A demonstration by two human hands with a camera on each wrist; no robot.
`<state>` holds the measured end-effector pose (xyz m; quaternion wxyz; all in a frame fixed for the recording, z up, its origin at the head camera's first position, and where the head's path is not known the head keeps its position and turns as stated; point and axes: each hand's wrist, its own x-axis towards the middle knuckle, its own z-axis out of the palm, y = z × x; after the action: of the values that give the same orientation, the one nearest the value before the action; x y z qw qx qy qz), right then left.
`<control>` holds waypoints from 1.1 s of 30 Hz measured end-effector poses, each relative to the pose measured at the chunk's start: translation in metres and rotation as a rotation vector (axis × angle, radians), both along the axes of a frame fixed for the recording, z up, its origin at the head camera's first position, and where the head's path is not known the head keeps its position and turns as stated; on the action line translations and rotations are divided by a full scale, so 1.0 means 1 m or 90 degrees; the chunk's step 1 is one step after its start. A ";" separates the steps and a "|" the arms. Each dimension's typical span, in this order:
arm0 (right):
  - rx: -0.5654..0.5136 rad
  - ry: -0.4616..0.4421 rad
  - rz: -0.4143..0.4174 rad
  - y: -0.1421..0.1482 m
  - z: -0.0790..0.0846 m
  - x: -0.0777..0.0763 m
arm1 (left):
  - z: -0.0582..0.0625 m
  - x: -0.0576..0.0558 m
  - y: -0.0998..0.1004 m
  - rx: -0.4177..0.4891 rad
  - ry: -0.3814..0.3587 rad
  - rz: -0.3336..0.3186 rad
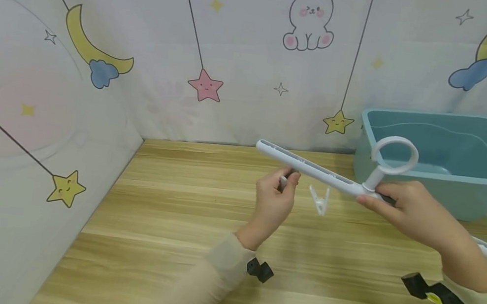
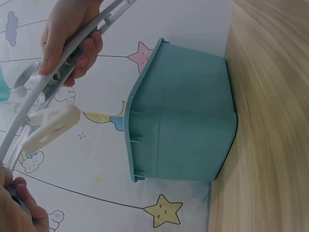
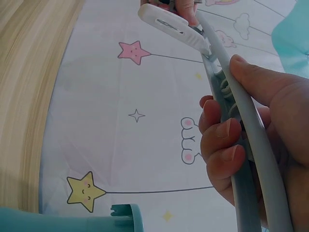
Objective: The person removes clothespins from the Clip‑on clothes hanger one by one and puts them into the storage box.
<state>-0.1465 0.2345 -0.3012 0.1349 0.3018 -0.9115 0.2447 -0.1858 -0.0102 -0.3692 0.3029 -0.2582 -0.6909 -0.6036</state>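
My right hand (image 1: 415, 214) grips a white plastic hanger (image 1: 308, 168) near its middle, thumb on one side and fingers curled on the other. The hanger tilts, its left end higher, with its round ring hook (image 1: 396, 155) standing up. A white clip (image 1: 320, 199) hangs under the left half of the bar. To the left of this clip, my left hand (image 1: 271, 199) pinches a small grey-white piece (image 1: 283, 181) just below the bar; its kind I cannot tell, as the fingers cover most of it. The right wrist view shows the clip (image 3: 171, 24) large beside the bar.
A teal plastic bin (image 1: 439, 192) stands at the back right on the wooden table (image 1: 164, 223), behind my right hand. Its near wall rises close to the hanger's hook. A patterned cloth (image 1: 247, 113) with stars and a rabbit covers the wall behind.
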 end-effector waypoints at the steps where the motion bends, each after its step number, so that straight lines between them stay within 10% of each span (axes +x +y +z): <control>1: -0.002 0.001 0.000 0.000 0.000 0.000 | 0.000 -0.001 0.001 -0.005 0.019 0.018; 14: -0.015 -0.019 -0.006 0.000 -0.006 -0.001 | -0.001 -0.010 0.006 -0.090 0.232 0.178; 33: -0.035 0.023 -0.029 0.008 0.005 0.000 | 0.000 -0.005 0.010 -0.071 0.130 0.111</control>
<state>-0.1462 0.2423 -0.2965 0.1651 0.2811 -0.9085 0.2614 -0.1912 0.0000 -0.3695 0.4080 -0.2739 -0.7086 -0.5064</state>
